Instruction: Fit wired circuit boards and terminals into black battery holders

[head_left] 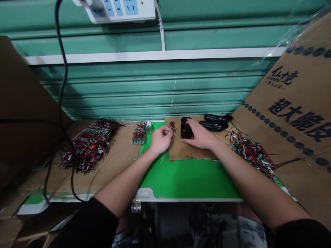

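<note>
My left hand (161,139) is closed in a pinch at the left edge of a cardboard piece (181,151); what its fingertips hold is too small to make out. Just beyond them lies a small bunch of wired parts (172,126). My right hand (198,135) is wrapped round the right side of a black rounded case (186,128) on the cardboard, thumb at its near end. Two black handle-shaped parts (213,125) lie behind my right hand. Left of my left hand sits a group of small green boards with red and black wires (139,133).
A large pile of wired boards (89,146) covers the left cardboard, another wire heap (252,153) lies right. Cardboard walls (297,113) flank the green table (191,179). A black cable (63,79) hangs at left; a power strip (121,10) is above.
</note>
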Demonstrator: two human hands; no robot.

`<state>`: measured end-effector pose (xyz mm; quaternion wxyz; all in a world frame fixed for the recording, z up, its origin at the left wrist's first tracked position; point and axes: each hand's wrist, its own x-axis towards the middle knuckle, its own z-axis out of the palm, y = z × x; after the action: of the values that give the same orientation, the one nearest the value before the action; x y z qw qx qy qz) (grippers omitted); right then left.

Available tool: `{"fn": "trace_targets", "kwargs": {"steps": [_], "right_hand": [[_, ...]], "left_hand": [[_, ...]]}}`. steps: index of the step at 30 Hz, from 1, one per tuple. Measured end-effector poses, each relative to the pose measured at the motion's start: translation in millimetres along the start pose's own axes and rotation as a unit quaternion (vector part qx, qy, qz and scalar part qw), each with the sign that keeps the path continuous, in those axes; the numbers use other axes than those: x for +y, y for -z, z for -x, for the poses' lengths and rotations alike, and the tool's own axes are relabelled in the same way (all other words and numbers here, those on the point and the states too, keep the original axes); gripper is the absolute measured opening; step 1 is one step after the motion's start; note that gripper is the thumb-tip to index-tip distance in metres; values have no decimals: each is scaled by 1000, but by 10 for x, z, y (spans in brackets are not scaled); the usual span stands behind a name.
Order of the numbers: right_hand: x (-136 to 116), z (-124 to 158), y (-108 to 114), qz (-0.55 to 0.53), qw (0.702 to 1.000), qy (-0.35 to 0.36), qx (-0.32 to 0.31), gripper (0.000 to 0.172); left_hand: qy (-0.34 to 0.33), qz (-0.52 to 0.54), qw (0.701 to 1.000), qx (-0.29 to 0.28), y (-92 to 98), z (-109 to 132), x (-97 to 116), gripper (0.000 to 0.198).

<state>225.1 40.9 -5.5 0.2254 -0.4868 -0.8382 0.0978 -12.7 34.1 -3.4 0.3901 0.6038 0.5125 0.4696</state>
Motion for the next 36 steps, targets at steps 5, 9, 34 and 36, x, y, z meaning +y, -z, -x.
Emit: {"fn": "trace_targets", "kwargs": {"steps": [5, 9, 34, 36], "right_hand": [[-95, 74, 96, 38, 999, -3, 0, 94], [-85, 104, 147, 32, 999, 22, 30, 75], [-210, 42, 94, 12, 990, 23, 135, 34], [-336, 64, 89, -54, 989, 10, 140, 19]], "left_hand": [[-23, -131, 991, 31, 62, 14, 41, 4], [-33, -221, 974, 44, 100, 19, 61, 14], [31, -127, 991, 25, 121, -48, -43, 26], [70, -17, 997, 15, 83, -48, -27, 28]]}}
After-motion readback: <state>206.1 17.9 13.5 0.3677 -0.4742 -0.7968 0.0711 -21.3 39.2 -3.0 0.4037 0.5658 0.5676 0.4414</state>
